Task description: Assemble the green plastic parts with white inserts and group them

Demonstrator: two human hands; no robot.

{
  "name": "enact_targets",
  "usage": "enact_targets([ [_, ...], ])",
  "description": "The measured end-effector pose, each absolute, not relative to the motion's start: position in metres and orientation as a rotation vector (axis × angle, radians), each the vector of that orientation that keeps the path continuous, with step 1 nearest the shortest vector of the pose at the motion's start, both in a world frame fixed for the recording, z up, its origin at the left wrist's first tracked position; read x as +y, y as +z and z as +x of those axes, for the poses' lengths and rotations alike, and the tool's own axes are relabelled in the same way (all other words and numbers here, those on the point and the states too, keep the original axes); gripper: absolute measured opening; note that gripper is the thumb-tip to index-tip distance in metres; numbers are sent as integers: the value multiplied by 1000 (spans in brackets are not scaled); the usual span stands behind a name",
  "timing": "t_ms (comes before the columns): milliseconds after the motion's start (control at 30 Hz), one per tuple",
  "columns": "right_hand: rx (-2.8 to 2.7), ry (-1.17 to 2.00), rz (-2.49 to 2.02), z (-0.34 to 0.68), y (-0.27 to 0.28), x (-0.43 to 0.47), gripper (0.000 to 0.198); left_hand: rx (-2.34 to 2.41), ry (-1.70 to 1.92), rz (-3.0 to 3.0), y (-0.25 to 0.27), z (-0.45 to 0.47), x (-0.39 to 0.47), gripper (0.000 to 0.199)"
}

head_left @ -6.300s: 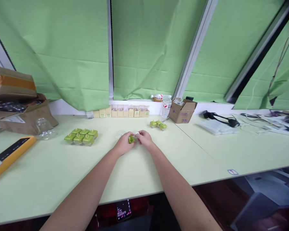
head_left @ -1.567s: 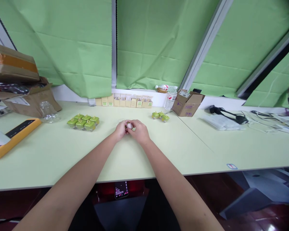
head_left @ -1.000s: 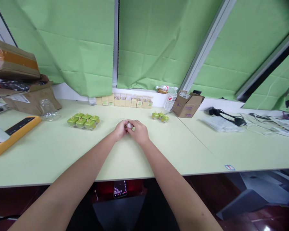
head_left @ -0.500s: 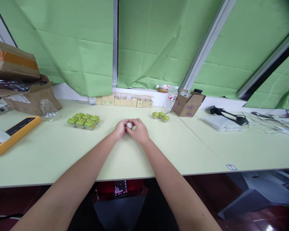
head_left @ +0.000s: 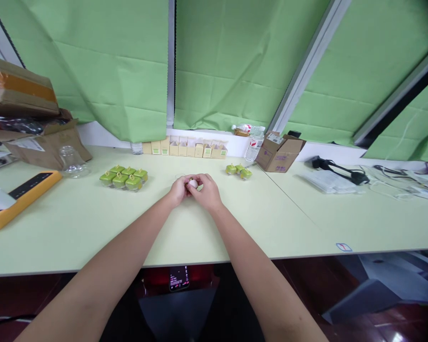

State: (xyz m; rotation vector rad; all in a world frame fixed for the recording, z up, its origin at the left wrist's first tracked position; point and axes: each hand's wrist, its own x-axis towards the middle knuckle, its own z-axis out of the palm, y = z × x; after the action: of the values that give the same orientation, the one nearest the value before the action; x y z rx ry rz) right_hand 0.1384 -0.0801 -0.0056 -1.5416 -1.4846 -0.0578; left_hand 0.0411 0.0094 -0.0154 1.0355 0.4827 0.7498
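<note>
My left hand [head_left: 179, 191] and my right hand [head_left: 207, 192] meet above the middle of the pale table, fingers closed together around a small, pale, rounded object [head_left: 193, 183]. Its kind is too small to tell, and the fingers cover most of it. Something thin and clear seems to lie just behind the left hand. To the left of my hands stands a block of several green-lidded little containers [head_left: 124, 178] with yellow loops on top. A smaller cluster of the same green-lidded containers [head_left: 238, 171] sits to the right.
Small cardboard boxes [head_left: 190, 147] line the back edge. An open carton [head_left: 281, 152] and a plastic bottle [head_left: 253, 148] stand at back right. Leftward are a clear jar [head_left: 72, 164], a yellow power strip [head_left: 34, 194] and stacked cartons [head_left: 46, 147]. Cables [head_left: 388, 178] lie far right.
Both hands stay almost in place around the pale object, with only slight finger movement. The object appears turned a little. The rest of the table looks the same.
</note>
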Motion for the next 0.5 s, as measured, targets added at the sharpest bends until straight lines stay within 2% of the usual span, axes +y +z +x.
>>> enact_targets([
  [233, -1446, -42, -1531, 138, -4, -79, 17, 550, 795, 1001, -16, 45, 11, 33],
  [500, -1411, 22, -1504, 140, -3, -80, 19, 523, 768, 1003, -19, 45, 12, 33],
])
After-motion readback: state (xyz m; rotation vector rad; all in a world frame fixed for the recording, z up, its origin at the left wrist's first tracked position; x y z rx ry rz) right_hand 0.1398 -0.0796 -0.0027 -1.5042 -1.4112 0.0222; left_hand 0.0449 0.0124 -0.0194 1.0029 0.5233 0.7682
